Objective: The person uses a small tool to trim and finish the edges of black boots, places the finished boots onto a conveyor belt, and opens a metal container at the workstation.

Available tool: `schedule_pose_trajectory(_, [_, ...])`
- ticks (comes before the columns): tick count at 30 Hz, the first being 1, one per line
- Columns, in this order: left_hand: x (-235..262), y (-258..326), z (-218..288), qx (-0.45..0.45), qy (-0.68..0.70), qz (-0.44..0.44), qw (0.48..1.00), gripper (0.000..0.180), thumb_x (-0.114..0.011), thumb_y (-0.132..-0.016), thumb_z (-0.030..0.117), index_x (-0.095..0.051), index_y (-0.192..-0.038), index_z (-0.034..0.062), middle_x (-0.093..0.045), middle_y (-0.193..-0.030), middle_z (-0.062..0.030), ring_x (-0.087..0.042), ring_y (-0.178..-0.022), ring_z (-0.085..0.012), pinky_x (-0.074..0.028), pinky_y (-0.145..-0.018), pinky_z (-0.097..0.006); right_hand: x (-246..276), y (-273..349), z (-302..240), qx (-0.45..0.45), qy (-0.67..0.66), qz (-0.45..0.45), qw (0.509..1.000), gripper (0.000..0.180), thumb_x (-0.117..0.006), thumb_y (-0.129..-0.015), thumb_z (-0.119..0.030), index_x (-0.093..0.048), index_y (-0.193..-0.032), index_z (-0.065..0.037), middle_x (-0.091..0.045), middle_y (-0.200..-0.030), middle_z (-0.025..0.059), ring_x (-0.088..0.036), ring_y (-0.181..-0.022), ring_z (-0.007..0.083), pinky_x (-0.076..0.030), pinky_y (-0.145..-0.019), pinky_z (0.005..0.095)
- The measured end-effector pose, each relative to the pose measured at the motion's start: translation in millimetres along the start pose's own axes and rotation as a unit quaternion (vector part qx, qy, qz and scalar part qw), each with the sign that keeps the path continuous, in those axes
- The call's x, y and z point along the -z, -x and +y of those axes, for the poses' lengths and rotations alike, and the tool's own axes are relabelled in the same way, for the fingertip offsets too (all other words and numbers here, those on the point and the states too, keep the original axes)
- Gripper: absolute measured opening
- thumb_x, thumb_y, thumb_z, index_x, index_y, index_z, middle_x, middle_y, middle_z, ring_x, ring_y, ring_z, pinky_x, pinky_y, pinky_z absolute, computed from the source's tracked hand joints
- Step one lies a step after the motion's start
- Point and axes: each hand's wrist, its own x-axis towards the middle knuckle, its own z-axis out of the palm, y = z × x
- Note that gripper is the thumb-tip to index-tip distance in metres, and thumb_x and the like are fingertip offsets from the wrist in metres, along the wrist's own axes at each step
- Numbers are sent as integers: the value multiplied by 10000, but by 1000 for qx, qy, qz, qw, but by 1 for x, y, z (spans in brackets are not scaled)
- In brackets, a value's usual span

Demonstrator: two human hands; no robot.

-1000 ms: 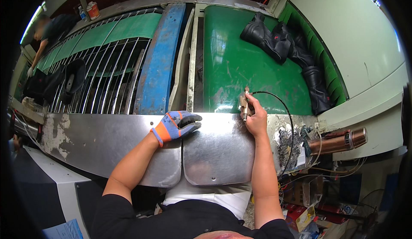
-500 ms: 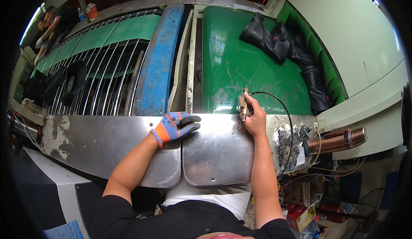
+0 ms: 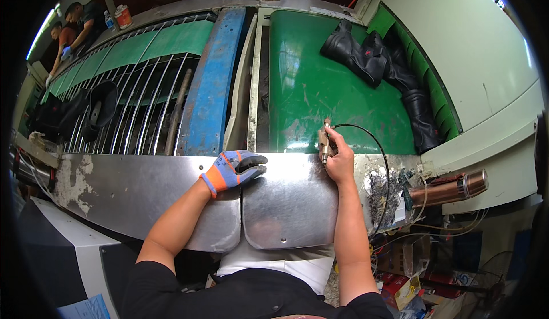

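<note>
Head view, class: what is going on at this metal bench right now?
A person leans over a curved sheet-metal panel. The gloved left hand lies flat on the panel, pressing it down. The bare right hand holds a small handheld tool with a black hose at the panel's upper edge, beside a green surface where black boots lie. Two other people stand far left.

Boots (image 3: 389,70) on belt (image 3: 320,90) behind plate (image 3: 286,204)

- The single head view looked steeply down from above the person's chest, close over a curved metal sheet (image 3: 171,199) at the near edge.
- It faced outward across a green panel (image 3: 320,96) toward the far wall.
- Fisheye bending darkened the rim, so the far-left corner was probably unreliable.
</note>
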Motion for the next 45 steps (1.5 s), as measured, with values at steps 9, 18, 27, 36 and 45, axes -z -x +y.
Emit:
schedule_pose_trajectory(9, [-2,0,-2,1,27,5,1000,274,-705,-892,189,-696,-1111,26,-718,-1047,-115,-679,-956,-198,-524,-870,-306,1,1,-1,-33,-12,-15,999,580,-695,-739,46,-594,-1290,-107,-683,-1164,140,-672,-1047,255,-530,-892,335])
schedule_pose_trajectory(18, [-1,0,1,8,12,-9,1000,251,-687,-889,103,-688,-1124,15,-706,-1080,-101,-672,-983,-181,-523,-892,-296,2,1,-6,-31,-14,-14,999,573,-704,-746,41,-594,-1286,-116,-673,-1197,149,-666,-1093,290,-528,-915,350])
schedule_pose_trajectory(27, [0,0,2,22,6,-13,1000,254,-684,-890,103,-685,-1128,15,-704,-1093,-100,-666,-1009,-181,-520,-905,-296,1,1,-5,-24,-11,-10,1000,574,-699,-742,45,-596,-1283,-117,-675,-1193,149,-663,-1098,291,-526,-914,346])
schedule_pose_trajectory(36, [-1,1,3,21,19,-6,1000,247,-688,-885,105,-691,-1119,24,-703,-1095,-98,-665,-1011,-183,-519,-910,-301,0,1,2,-8,2,-6,1000,601,-696,-741,45,-587,-1314,-97,-701,-1112,122,-684,-971,195,-533,-851,306])
schedule_pose_trajectory(45, [-2,2,-1,-3,20,7,1000,283,-699,-895,193,-693,-1115,16,-717,-1048,-128,-679,-954,-191,-524,-867,-304,0,2,1,-13,6,-10,1000,601,-693,-736,40,-589,-1311,-98,-703,-1103,126,-689,-967,209,-536,-848,310])
